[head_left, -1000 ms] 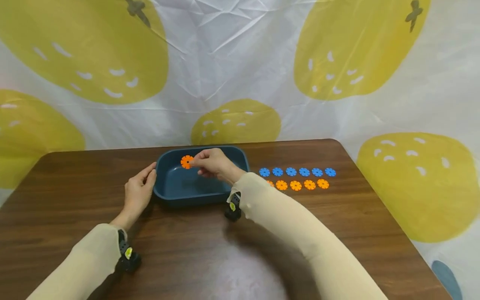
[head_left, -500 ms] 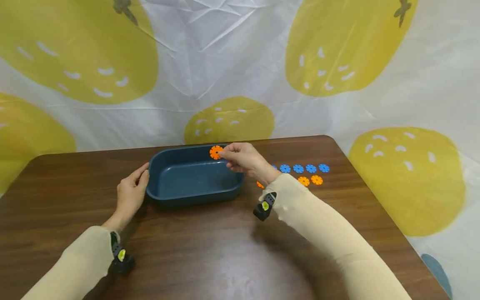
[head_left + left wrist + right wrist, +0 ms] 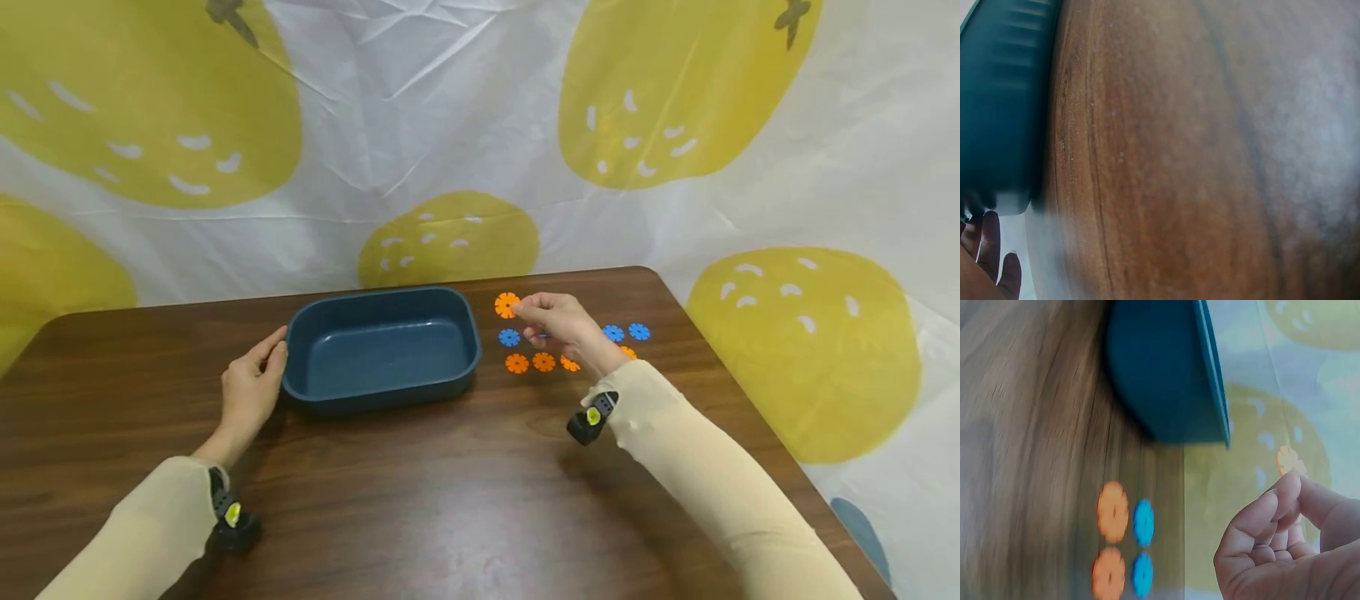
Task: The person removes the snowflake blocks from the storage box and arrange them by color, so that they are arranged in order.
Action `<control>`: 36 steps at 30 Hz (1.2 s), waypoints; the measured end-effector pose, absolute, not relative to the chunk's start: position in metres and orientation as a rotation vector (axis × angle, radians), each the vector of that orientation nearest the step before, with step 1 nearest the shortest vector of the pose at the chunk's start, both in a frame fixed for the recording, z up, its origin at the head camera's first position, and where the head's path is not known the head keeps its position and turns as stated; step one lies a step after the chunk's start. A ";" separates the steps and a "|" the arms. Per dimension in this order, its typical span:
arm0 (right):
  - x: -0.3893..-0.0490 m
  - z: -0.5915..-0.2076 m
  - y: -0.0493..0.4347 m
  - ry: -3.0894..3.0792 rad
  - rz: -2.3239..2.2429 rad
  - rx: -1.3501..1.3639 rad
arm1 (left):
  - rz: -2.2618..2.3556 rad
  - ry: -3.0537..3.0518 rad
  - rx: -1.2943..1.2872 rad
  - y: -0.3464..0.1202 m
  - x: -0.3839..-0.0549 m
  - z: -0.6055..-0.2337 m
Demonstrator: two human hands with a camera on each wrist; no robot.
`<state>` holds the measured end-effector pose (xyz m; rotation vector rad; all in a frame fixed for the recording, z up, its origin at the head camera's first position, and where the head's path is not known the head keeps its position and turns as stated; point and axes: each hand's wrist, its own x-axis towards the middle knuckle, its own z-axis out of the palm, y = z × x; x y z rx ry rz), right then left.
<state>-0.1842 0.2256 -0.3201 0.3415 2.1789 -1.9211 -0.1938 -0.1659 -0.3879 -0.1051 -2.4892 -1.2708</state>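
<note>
My right hand point(image 3: 561, 323) pinches an orange interlocking disc point(image 3: 506, 305), notched like a flower, between thumb and index finger. It is held up over the table, right of the blue basin point(image 3: 382, 390). The right wrist view shows the pinched disc point(image 3: 1287, 460) at the fingertips, the other fingers curled into the palm. My left hand point(image 3: 251, 392) rests at the basin's left end, thumb and fingers against its outer side. In the left wrist view, fairly straight fingers point(image 3: 990, 240) reach up to the basin's end wall point(image 3: 997, 125).
Under and beside my right hand lie a row of blue discs point(image 3: 509, 337) and a nearer row of orange discs point(image 3: 517, 363), partly hidden. The brown wooden table point(image 3: 420, 492) ends at a white curtain point(image 3: 330, 242) with yellow fruit prints.
My right hand has carried the orange disc rightward, from over the basin to above the rows of discs. The left hand stays at the basin's end. The head view has shifted slightly.
</note>
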 end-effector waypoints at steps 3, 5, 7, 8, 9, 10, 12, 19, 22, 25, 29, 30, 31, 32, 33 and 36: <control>-0.180 -0.321 0.244 2.185 -1.922 0.391 | -1.270 -2.490 -0.096 -0.167 -0.192 -0.388; -0.177 -0.322 0.259 2.198 -1.913 0.428 | -1.267 -2.491 -0.094 -0.167 -0.191 -0.388; -0.174 -0.322 0.275 2.221 -1.886 0.471 | -1.266 -2.491 -0.099 -0.166 -0.191 -0.387; -0.171 -0.322 0.285 2.235 -1.866 0.486 | -1.268 -2.491 -0.104 -0.166 -0.191 -0.387; -0.169 -0.323 0.294 2.248 -1.849 0.501 | -1.269 -2.491 -0.105 -0.166 -0.191 -0.386; -0.166 -0.324 0.303 2.252 -1.838 0.514 | -1.269 -2.491 -0.108 -0.166 -0.191 -0.386; -0.161 -0.326 0.321 2.265 -1.814 0.548 | -1.272 -2.489 -0.110 -0.166 -0.192 -0.386; -0.144 -0.337 0.374 2.274 -1.723 0.647 | -1.268 -2.505 -0.110 -0.169 -0.192 -0.386; -0.139 -0.341 0.388 2.239 -1.706 0.662 | -1.270 -2.505 -0.113 -0.170 -0.191 -0.386; -0.135 -0.344 0.397 2.220 -1.682 0.673 | -1.262 -2.509 -0.116 -0.169 -0.191 -0.386; -0.133 -0.349 0.403 2.201 -1.673 0.724 | -1.252 -2.516 -0.116 -0.169 -0.191 -0.387; -0.133 -0.350 0.404 2.199 -1.669 0.744 | -1.254 -2.516 -0.115 -0.169 -0.191 -0.387; -0.133 -0.351 0.405 2.200 -1.663 0.759 | -1.254 -2.515 -0.113 -0.169 -0.190 -0.387; -0.133 -0.352 0.406 2.203 -1.656 0.776 | -1.254 -2.514 -0.112 -0.169 -0.191 -0.387; -0.133 -0.354 0.407 2.211 -1.642 0.787 | -1.255 -2.513 -0.112 -0.169 -0.191 -0.387; -0.133 -0.356 0.409 2.240 -1.593 0.808 | -1.263 -2.509 -0.115 -0.168 -0.191 -0.387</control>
